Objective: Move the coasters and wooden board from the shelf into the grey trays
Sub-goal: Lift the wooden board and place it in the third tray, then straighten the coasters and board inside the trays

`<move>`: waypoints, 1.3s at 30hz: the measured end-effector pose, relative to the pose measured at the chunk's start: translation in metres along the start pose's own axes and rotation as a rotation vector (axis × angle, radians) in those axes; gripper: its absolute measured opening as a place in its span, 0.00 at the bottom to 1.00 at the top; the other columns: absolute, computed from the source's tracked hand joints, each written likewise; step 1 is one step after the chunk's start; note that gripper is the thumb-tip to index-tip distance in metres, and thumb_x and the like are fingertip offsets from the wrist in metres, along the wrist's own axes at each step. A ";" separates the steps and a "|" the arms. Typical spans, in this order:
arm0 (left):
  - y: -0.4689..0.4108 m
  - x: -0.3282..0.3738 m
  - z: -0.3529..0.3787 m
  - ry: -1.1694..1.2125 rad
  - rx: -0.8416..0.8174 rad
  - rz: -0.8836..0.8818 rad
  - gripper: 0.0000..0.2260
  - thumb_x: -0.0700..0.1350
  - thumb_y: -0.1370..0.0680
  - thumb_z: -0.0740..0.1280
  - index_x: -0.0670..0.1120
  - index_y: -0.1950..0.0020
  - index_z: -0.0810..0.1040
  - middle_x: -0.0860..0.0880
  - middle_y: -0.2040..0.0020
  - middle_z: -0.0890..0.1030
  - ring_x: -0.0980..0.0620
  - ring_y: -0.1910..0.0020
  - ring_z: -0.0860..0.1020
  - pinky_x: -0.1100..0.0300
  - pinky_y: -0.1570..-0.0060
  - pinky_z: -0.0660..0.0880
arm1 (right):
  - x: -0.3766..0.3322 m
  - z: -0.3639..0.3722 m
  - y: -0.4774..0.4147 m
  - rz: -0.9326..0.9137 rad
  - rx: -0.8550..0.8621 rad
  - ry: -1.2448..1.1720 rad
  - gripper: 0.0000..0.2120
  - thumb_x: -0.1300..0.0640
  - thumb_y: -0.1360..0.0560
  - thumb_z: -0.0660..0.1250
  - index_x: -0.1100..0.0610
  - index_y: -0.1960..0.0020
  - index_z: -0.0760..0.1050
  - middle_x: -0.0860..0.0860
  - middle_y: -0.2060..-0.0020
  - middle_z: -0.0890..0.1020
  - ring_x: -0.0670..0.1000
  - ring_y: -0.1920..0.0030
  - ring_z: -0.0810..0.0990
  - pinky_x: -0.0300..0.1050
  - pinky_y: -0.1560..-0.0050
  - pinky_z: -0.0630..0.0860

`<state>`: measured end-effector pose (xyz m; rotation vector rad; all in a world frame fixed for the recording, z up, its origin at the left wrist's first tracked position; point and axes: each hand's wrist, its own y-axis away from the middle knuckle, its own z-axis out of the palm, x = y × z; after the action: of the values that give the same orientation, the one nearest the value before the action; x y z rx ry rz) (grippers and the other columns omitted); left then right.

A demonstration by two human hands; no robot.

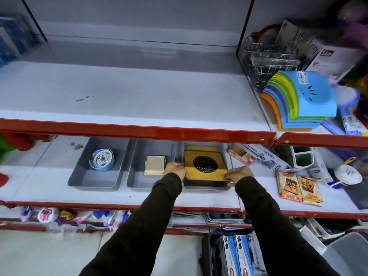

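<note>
Yellow wooden board with a black mesh circle (205, 164) is held over the rightmost grey tray (207, 189).
Its left and right edges are pinched by the left hand (175, 169) and right hand (239, 174), close under the red shelf edge (137, 129).

Bright and even all over, with soft light from above and a shiny streak of glare along the long red metal shelf edge (139, 130). Dark shadow under that edge and inside the rightmost grey plastic tray (207, 188), below the yellow wooden board with the black round mesh (205, 164). Bent and curved lines from the wide lens, sharpest in the middle, very blurry at the corners, like the blue boxes at top left (12, 40) and the purple things at top right (354, 20).
</note>
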<state>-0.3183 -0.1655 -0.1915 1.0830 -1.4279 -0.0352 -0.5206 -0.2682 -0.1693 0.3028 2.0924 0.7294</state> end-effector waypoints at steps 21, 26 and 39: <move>0.032 -0.005 -0.004 -0.412 0.042 0.347 0.17 0.45 0.19 0.61 0.43 0.32 0.75 0.39 0.41 0.82 0.41 0.42 0.80 0.57 0.40 0.74 | 0.008 0.035 0.026 -0.443 0.287 0.762 0.18 0.46 0.22 0.60 0.55 0.39 0.78 0.56 0.38 0.76 0.58 0.34 0.69 0.51 0.36 0.69; 0.045 -0.003 -0.039 -0.504 0.044 0.480 0.19 0.47 0.19 0.60 0.45 0.28 0.71 0.40 0.35 0.79 0.40 0.39 0.79 0.53 0.36 0.75 | -0.001 0.059 0.046 -0.536 0.202 0.792 0.21 0.45 0.22 0.59 0.54 0.33 0.73 0.56 0.32 0.72 0.58 0.32 0.70 0.51 0.33 0.70; 0.013 -0.032 -0.217 -0.540 0.222 0.440 0.18 0.42 0.21 0.62 0.42 0.31 0.74 0.40 0.32 0.76 0.40 0.33 0.74 0.51 0.30 0.70 | -0.073 0.225 0.114 -0.743 -0.033 0.832 0.20 0.48 0.22 0.59 0.53 0.32 0.73 0.55 0.33 0.75 0.58 0.33 0.72 0.51 0.32 0.67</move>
<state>-0.1612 -0.0152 -0.1603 0.9499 -2.1773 0.1612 -0.3019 -0.1239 -0.1531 -0.9107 2.6652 0.4487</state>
